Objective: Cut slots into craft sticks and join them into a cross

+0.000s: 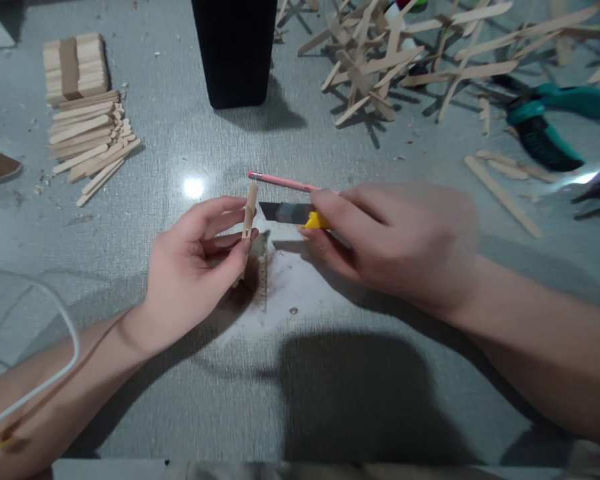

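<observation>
My left hand (195,267) pinches a wooden craft stick (250,210) between thumb and fingers, held tilted a little off upright. A small slot or dark mark shows in the stick near my thumb. In my right hand (390,240) is a yellow utility knife (317,220), its grey blade (280,212) pointing left, the tip just short of the stick. My right hand is slightly blurred. Behind the knife lies a pink pencil (285,181), its eraser end to the left. Under the hands is a whitish patch of table with brown dust.
A bundle of craft sticks (93,67) and a loose pile of sticks (93,143) lie at the left. A black container (237,53) stands at the back. Joined sticks (365,67) spread over the back right, near teal-handled pliers (545,127). A white cable (65,313) crosses my left forearm.
</observation>
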Demonstrator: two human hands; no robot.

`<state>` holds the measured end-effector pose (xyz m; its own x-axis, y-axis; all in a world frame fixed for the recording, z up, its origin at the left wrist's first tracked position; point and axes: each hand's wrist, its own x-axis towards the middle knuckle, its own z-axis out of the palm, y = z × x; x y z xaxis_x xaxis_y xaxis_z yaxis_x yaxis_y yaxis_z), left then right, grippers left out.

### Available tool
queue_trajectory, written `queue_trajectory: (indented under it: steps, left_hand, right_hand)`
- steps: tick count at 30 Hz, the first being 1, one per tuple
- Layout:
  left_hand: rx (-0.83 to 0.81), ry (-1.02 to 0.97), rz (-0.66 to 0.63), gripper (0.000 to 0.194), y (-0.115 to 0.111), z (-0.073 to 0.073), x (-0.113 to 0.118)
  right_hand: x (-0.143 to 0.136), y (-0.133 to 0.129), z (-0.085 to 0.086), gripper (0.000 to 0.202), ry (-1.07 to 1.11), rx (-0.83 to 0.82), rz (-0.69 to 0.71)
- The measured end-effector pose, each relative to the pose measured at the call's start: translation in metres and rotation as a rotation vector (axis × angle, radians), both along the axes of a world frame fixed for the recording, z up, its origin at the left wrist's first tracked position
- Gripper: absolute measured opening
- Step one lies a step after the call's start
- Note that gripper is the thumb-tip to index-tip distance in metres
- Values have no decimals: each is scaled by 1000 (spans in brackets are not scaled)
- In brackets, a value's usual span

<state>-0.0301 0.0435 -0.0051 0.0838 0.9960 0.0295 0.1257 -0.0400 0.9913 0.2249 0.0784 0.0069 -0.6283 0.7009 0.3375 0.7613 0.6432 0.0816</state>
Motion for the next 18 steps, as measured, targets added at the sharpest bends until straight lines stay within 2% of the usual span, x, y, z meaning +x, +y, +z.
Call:
queue_trajectory:
  steps: [4, 10, 15, 18]
  left_hand:
    - [-21, 7, 13, 39, 2, 2, -1]
    - [35, 65, 0, 37, 1, 2, -1]
    - [153, 102, -54, 40, 0, -4, -4]
    - [168, 96, -79, 45, 0, -6, -5]
  right_hand:
    - [-1, 0, -2, 41, -1, -40, 63]
    - [-3, -3, -9, 42, 63, -35, 141]
    - [-4, -4, -6, 42, 50, -54, 138]
    - [-3, -5, -5, 41, 58, -47, 129]
